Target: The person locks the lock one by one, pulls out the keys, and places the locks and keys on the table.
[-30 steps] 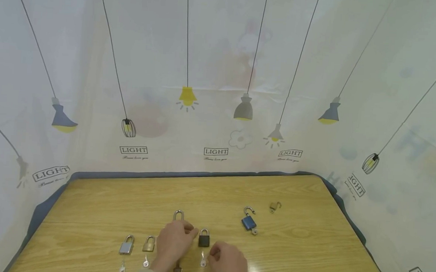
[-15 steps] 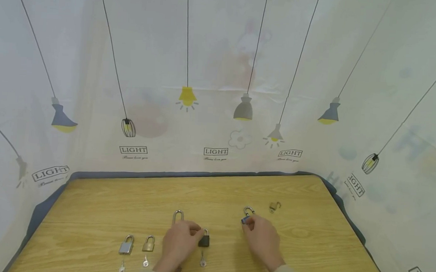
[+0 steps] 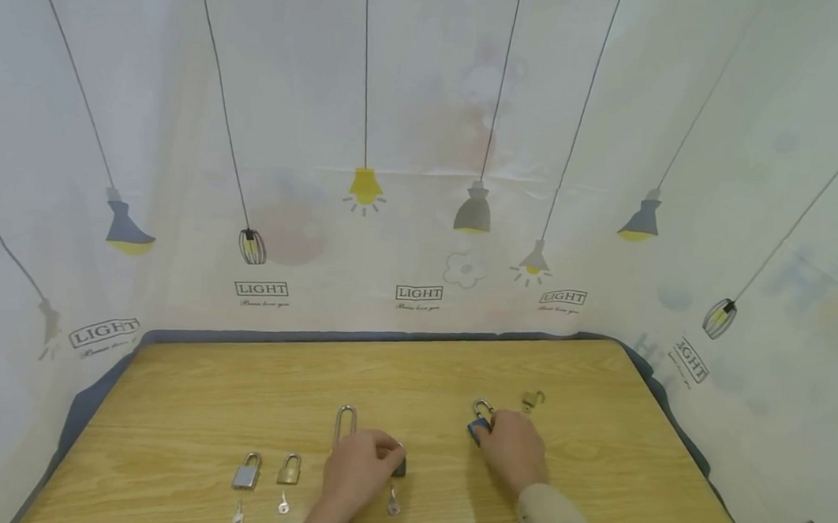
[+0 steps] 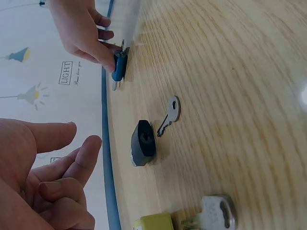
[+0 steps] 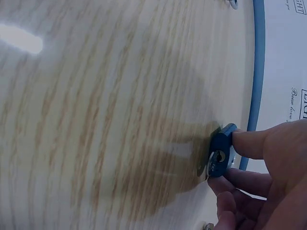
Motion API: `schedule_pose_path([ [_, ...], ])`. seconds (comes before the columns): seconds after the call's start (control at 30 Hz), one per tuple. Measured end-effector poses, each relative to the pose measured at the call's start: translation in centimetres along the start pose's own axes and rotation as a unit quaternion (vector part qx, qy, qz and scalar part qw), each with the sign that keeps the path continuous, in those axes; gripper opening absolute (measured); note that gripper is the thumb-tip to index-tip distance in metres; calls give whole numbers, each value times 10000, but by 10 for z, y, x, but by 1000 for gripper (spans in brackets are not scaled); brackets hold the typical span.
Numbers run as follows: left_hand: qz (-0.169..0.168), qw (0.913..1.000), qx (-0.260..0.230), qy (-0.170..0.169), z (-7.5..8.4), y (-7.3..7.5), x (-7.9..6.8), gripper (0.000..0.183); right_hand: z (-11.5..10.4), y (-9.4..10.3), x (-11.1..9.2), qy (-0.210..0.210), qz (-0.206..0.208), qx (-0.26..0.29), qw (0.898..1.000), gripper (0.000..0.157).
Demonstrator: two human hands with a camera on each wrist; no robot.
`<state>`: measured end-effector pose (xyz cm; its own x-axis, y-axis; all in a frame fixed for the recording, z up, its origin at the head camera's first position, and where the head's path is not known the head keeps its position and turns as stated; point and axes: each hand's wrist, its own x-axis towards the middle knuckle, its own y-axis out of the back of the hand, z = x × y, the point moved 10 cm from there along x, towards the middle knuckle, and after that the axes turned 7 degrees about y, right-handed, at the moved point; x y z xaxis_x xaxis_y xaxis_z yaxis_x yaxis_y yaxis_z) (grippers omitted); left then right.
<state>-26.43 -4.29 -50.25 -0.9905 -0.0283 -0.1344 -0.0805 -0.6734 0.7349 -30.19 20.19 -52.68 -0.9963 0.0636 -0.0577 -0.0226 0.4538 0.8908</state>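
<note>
A wooden surface point(image 3: 413, 372) carries a row of padlocks and keys. Taking the black padlock point(image 4: 143, 143) in the middle as the landmark, and going from left to right:

Far left of it lies a silver padlock point(image 3: 246, 472) with a small key point(image 3: 238, 513) below it. Next comes a brass padlock point(image 3: 289, 470), also with a small key point(image 3: 283, 505) below. Then comes a padlock with a long shackle point(image 3: 344, 425), just left of the black padlock.

The left hand point(image 3: 360, 468) rests over the long padlock and hides most of the black padlock from above. In the left wrist view its fingers are loosely curled and hold nothing. A silver key point(image 4: 170, 113) lies just in front of the black padlock.

To the right of the black padlock is the blue padlock point(image 5: 221, 150), and its shackle is swung open. The right hand point(image 3: 513, 448) pinches this blue padlock between thumb and fingers. A key sits in its bottom.

Farther right and a bit back lies a small padlock point(image 3: 531, 398), also open.

No boxes or bowls show here. The curtain point(image 3: 425, 135) behind has drawn lamps and the word "LIGHT" printed many times.
</note>
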Motion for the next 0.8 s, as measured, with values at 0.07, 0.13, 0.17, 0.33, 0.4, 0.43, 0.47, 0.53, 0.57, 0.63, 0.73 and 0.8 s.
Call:
schedule_pose_path([
  [0.07,-15,10000,-19,15,0,-1,0,13,0,-2,0,7,-50,-49,10000,32],
  [0.13,-39,10000,-34,26,-1,-2,0,14,-1,-3,0,8,-79,-38,10000,31],
  [0.17,-38,10000,-36,21,-1,-2,0,14,0,-3,0,2,-64,-20,10000,30],
  [0.33,-24,10000,-56,26,0,-2,0,13,2,-2,1,34,61,33,10000,25],
  [0.4,-20,10000,-52,30,0,-2,-1,13,2,-1,2,58,96,54,9999,26],
  [0.43,-18,10000,-55,30,0,-1,-1,13,3,-1,2,72,110,57,9999,27],
  [0.47,-18,10000,-56,25,1,-1,-1,13,3,-1,2,74,102,78,9999,28],
  [0.53,-28,10000,-63,34,1,0,-1,14,3,-1,2,61,46,146,9999,29],
  [0.57,-32,10000,-65,42,1,0,-1,14,4,-1,3,54,21,186,9998,30],
  [0.63,-37,10000,-66,51,1,0,-1,14,4,-2,3,40,-38,251,9997,30],
  [0.73,-54,9999,-70,71,0,0,0,13,5,-4,4,3,-132,343,9993,29],
  [0.8,-64,9999,-70,49,0,0,0,13,5,-5,3,-13,-176,374,9991,28],
])
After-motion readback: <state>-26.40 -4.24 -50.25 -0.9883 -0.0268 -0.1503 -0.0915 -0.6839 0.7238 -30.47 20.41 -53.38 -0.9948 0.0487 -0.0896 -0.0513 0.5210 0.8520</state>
